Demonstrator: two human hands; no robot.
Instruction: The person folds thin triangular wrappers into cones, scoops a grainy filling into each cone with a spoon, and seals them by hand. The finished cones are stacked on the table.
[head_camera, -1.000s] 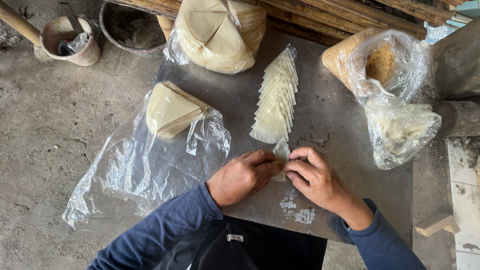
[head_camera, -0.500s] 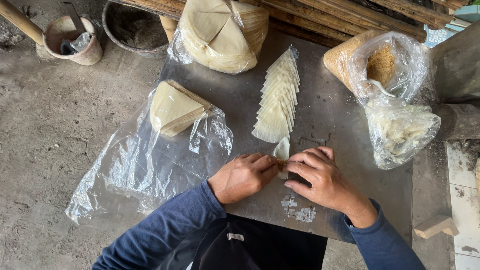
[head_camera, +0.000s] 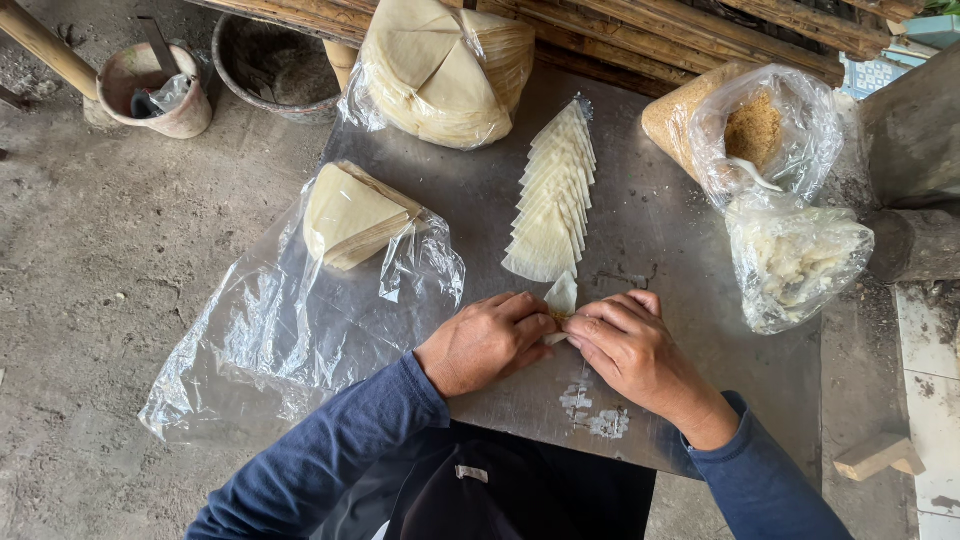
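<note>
Both hands have stayed together at the near edge of the grey metal counter over the last second; only the fingers have shifted. The left hand and right hand each keep a closed grip on the small pale triangular wrapper, whose tip now stands up between them, just below the fanned row of folded pale wrappers. The fold appears to be in progress, not finished. The wrapper's lower half and any filling are hidden under the fingers. The clear plastic sheet blurs the stack of pale wrapper sheets.
</note>
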